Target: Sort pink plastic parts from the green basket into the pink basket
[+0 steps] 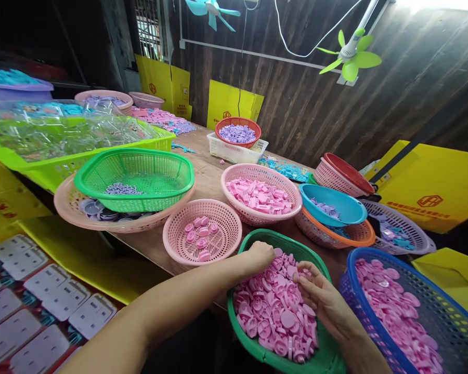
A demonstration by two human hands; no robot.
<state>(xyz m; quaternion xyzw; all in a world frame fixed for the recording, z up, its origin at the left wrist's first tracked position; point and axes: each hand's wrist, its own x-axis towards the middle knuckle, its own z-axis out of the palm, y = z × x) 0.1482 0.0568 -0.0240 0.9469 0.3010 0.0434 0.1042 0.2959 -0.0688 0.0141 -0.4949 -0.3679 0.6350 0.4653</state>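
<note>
Over the dark green basket (239,311), heaped with round pink plastic parts (288,319), both of my hands are at work. My left hand (262,257) is closed over the far left part of the heap, knuckles up; its fingertips and whatever they hold are hidden. On the right, my right hand (315,291) pinches a small pink plastic part between thumb and fingers, just above the heap. Left of the green basket stands a round pink basket (169,244) with several pink round pieces (203,242) in it.
A blue basket (351,275) of pink discs stands at right. Behind are a pink basket (292,214) of pink pieces and a turquoise bowl (308,195) on an orange basket (354,240). A bright green basket (171,195) sits at left. Fans (351,52) hang overhead.
</note>
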